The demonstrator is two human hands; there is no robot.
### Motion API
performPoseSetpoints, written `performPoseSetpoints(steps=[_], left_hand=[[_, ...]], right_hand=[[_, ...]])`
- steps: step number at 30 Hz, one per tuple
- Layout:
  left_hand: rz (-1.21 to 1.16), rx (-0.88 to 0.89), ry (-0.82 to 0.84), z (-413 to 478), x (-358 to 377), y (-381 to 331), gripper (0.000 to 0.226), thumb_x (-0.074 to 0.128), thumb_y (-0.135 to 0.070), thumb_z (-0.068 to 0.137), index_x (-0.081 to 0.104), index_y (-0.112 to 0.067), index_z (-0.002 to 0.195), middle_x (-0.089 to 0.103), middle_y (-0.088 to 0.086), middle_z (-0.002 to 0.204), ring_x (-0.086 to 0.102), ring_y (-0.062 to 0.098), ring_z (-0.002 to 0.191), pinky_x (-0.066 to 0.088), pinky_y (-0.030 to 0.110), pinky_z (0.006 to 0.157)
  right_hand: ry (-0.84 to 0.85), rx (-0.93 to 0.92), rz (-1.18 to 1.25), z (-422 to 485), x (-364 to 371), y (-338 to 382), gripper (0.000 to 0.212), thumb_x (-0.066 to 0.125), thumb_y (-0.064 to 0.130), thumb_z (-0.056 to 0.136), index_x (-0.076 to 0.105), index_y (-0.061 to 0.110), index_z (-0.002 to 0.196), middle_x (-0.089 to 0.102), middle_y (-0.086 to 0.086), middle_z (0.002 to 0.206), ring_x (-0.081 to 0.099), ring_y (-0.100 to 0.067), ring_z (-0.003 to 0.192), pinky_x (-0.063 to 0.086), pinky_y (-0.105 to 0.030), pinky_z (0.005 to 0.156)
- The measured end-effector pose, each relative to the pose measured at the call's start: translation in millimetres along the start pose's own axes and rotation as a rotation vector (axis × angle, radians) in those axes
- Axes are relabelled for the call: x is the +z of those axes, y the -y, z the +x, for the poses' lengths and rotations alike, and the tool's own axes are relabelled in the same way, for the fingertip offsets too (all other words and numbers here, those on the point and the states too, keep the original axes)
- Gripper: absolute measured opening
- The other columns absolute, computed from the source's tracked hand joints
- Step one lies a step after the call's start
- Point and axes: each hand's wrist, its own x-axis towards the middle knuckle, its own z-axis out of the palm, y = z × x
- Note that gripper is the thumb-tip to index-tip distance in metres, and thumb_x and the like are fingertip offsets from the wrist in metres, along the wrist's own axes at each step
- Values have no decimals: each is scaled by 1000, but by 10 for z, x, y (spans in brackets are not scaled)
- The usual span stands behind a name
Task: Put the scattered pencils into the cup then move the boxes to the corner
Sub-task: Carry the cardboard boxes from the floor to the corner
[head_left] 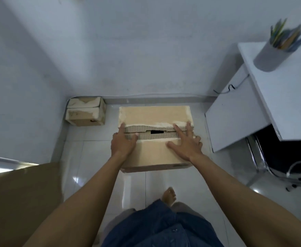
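A large cardboard box (153, 114) lies on the white tiled floor by the far wall, its top flaps closed with a torn seam. My left hand (123, 142) rests on the box's left side, fingers over the seam. My right hand (186, 141) lies flat and spread on the right part of the top. A smaller cardboard box (85, 113) stands in the room's far left corner. A grey cup (273, 57) full of coloured pencils (287, 37) stands on the white desk (292, 97) at the right.
Another brown cardboard surface (21, 202) fills the lower left. A black chair with a metal frame (287, 157) is tucked under the desk. A cable (230, 86) runs down the wall behind the desk. My bare foot (169, 195) stands on the tiles behind the box.
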Motion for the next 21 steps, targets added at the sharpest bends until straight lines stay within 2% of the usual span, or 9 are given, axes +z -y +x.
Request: performPoseSetpoints(steps=[8, 12, 21], left_hand=[[-86, -77, -175, 580, -654, 50, 73, 57, -49, 88, 23, -27, 149, 41, 14, 145, 43, 34, 130, 40, 47, 103], [-103, -92, -212, 897, -1028, 273, 73, 58, -48, 88, 25, -26, 149, 40, 12, 147, 41, 34, 132, 40, 49, 106], [-100, -79, -221, 1692, -2055, 960, 71, 60, -47, 87, 28, -27, 148, 47, 11, 143, 46, 33, 128, 42, 42, 100]], right_hand=[[-10, -189, -77, 701, -270, 956, 81, 50, 73, 77, 5, 59, 143, -23, 9, 159, 26, -44, 129, 27, -50, 104], [-10, -218, -80, 932, -153, 1467, 81, 50, 75, 75, 7, 61, 142, -22, 8, 160, 27, -43, 129, 28, -50, 104], [-48, -211, -58, 1255, 294, 2804, 80, 46, 78, 71, 9, 62, 140, -18, 6, 160, 31, -45, 127, 26, -51, 105]])
